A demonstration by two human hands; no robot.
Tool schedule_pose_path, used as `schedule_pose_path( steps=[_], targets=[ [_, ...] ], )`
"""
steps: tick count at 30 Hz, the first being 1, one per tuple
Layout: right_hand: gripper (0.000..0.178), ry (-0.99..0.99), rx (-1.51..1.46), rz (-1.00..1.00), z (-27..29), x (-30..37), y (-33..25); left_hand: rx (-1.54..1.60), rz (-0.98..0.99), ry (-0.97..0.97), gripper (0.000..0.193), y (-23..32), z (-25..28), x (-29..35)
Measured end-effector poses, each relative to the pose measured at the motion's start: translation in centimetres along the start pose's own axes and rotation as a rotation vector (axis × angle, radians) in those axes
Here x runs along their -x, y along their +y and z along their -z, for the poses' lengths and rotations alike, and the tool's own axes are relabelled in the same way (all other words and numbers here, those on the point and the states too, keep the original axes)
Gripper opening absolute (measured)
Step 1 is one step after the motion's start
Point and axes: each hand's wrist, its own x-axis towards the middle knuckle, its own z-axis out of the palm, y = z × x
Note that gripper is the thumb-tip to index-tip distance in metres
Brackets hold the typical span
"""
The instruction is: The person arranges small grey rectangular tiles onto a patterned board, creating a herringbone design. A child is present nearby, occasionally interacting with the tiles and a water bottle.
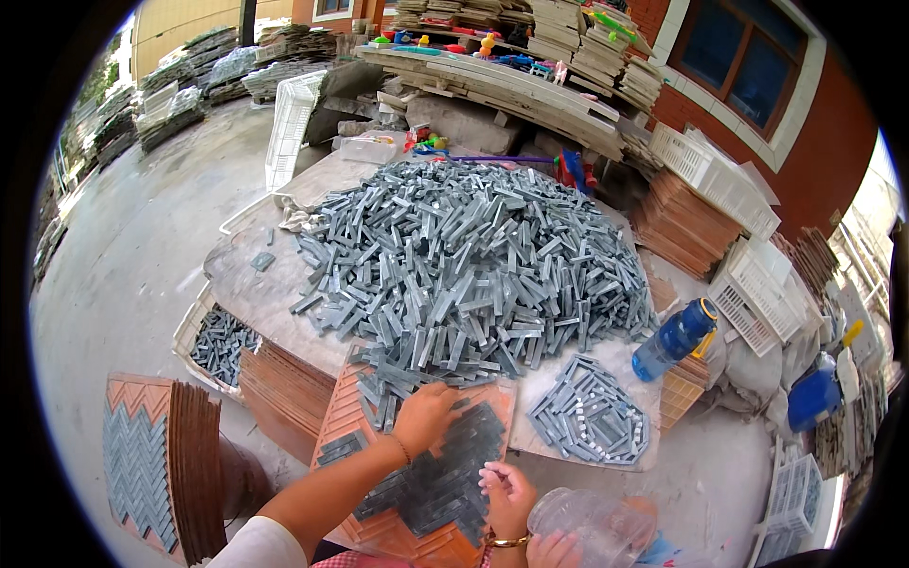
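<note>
An orange herringbone-grooved tray (466, 551) lies before me, partly filled with dark grey stone strips (454, 464). My left hand (424, 418) reaches over its upper part, fingers bent together at a small grey stone strip (461, 404). Loose strips lie just beside that hand, at the foot of a large pile of grey stone strips (473, 265). Above the tray's right side, my right hand (507, 496) is closed, its fingers curled with whitish tips; what they hold, if anything, is too small to make out. A gold bracelet circles that wrist.
Another person's hand (554, 549) touches a clear plastic container (587, 521) at lower right. A blue bottle (674, 339) and a ring of arranged strips (592, 412) sit on the table's right. Stacked brown trays (194, 473) stand left; white crates (757, 293) are at right.
</note>
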Motion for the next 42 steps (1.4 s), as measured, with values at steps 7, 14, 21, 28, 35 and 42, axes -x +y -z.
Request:
schedule_pose_path(
  steps=[7, 14, 21, 28, 35, 42],
  targets=[
    [0.014, 0.033, 0.047, 0.018, 0.2, 0.0, -0.2, -0.002, -0.1, 0.032, 0.023, -0.2, -1.8, -0.2],
    [0.013, 0.039, 0.071, 0.027, 0.8, -0.2, -0.1, -0.007, 0.03, -0.171, 0.021, -1.1, -0.6, 0.6],
    [0.012, 0.021, 0.068, 0.011, 0.6, -0.1, -0.6, -0.023, -0.124, -0.179, 0.017, -1.9, -0.6, 0.1],
    [0.013, 0.021, 0.132, 0.065, 0.8, -0.2, 0.0, -0.033, -0.076, 0.089, 0.019, -3.5, 4.3, 0.6],
    [0.017, 0.025, 0.023, -0.024, 0.3, 0.6, 0.5, -0.094, -0.072, 0.092, 0.029, -4.7, 5.6, 0.9],
    [0.022, -0.06, 0.117, -0.075, 1.6, 0.8, 1.8, -0.175, -0.056, -0.077, 0.022, -3.5, 7.9, -0.2]
  ],
)
